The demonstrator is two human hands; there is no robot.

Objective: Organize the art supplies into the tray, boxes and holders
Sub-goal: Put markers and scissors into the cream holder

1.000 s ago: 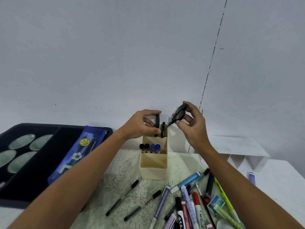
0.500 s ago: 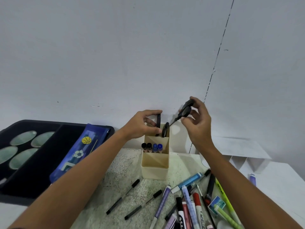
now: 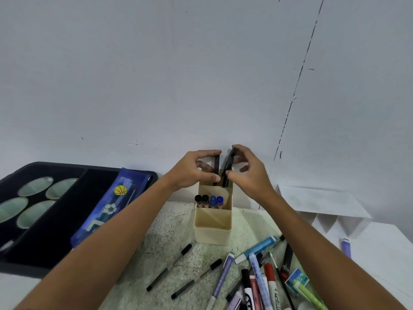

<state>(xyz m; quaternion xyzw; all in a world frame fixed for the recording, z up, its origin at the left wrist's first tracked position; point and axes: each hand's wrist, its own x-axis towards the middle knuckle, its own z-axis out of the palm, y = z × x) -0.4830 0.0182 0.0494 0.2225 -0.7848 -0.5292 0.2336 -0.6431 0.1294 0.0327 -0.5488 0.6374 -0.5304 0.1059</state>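
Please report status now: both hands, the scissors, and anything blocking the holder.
Left hand pinches black piece at holder rear slot. Right hand grips scissors, tips inside rear slot. Nothing blocking seen.

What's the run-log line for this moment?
stage: loading holder rear slot | left hand: pinches black handle | right hand: holds scissors | loose pens: on table

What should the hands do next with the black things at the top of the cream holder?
Probably let go. Both black pieces already stand in the holder's back compartment: the left hand pinches the black strip, the right hand grips the scissors. Then reach for the loose markers below.
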